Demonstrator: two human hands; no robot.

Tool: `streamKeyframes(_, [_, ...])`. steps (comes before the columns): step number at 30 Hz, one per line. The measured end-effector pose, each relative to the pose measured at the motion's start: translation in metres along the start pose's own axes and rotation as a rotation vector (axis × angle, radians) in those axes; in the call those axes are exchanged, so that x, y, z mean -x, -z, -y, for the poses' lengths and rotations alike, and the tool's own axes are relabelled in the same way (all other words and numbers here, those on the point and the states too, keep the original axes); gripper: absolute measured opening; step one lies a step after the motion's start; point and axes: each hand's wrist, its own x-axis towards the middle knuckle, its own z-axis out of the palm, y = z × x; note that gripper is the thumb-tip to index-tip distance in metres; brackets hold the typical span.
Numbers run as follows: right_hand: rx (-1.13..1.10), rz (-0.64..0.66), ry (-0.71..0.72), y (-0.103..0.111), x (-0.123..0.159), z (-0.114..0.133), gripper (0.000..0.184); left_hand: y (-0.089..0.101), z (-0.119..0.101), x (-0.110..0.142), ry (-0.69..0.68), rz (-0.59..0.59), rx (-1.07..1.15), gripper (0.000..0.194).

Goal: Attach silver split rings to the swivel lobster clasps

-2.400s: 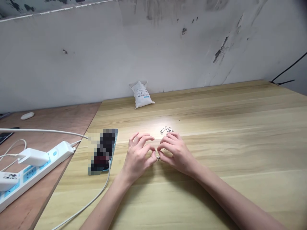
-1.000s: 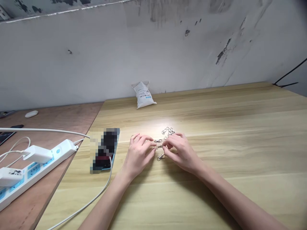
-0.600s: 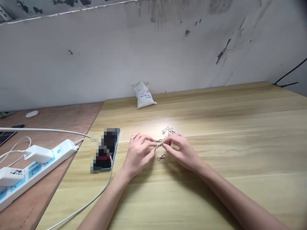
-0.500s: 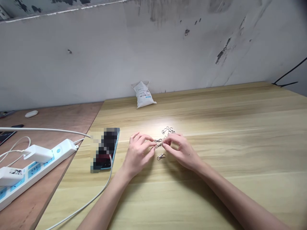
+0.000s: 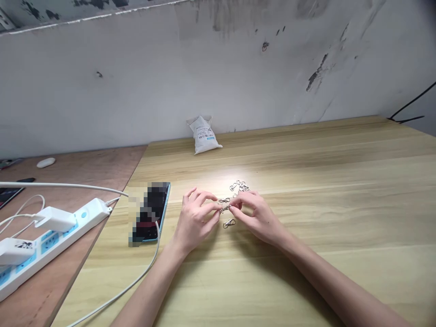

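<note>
With the white packet (image 5: 205, 137) as landmark, the work sits in front of it and slightly to its right, on the bench (image 5: 316, 195). There the held clasp (image 5: 225, 208) spans the gap between the left hand (image 5: 196, 219) and the right hand (image 5: 256, 214). Both grips look closed down to a small pinch: left thumb and index finger at the end with the ring, right thumb and index finger at the other end. The remaining fingers stay curved and loose.

The change over the last half second is slight: the right fingertips have come a little toward the left ones, and the clasp slants less than it did. A couple of seconds ago the hands were closer together and mostly covered this spot; now the far clasp (image 5: 224, 200) and the near clasp (image 5: 230, 222) show separately, the far one a little closer to the packet than the held one, the near one farther from it. I read this as fine adjustment under two-handed control, with nothing released.

The clasp pile (image 5: 243, 185) lies closest to the packet, in front and to its right, partly hidden by the right hand. The phone (image 5: 160, 200), partly pixelated, is to the packet's left and nearer the person, unmoved on the bench.
</note>
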Motion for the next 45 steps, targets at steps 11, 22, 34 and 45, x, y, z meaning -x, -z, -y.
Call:
streamKeyframes(11, [-0.058,-0.086,-0.056,-0.0002,0.0008,0.0005,0.009,0.001,0.002,-0.0016,0.316,0.031,0.325,0.01])
streamKeyframes(22, [-0.06,-0.083,-0.029,-0.0041,0.0019,0.0041,0.01,-0.0034,0.0002,-0.0018,0.346,0.047,0.494,0.008])
streamKeyframes(34, [-0.049,-0.07,-0.006,-0.0036,0.0015,0.0039,0.011,-0.0017,0.0006,0.0002,0.287,0.101,0.348,0.008])
streamKeyframes(45, [0.107,-0.179,0.011,-0.0069,0.0027,-0.0009,0.009,-0.0043,-0.0016,0.0013,0.123,0.005,0.07,0.01])
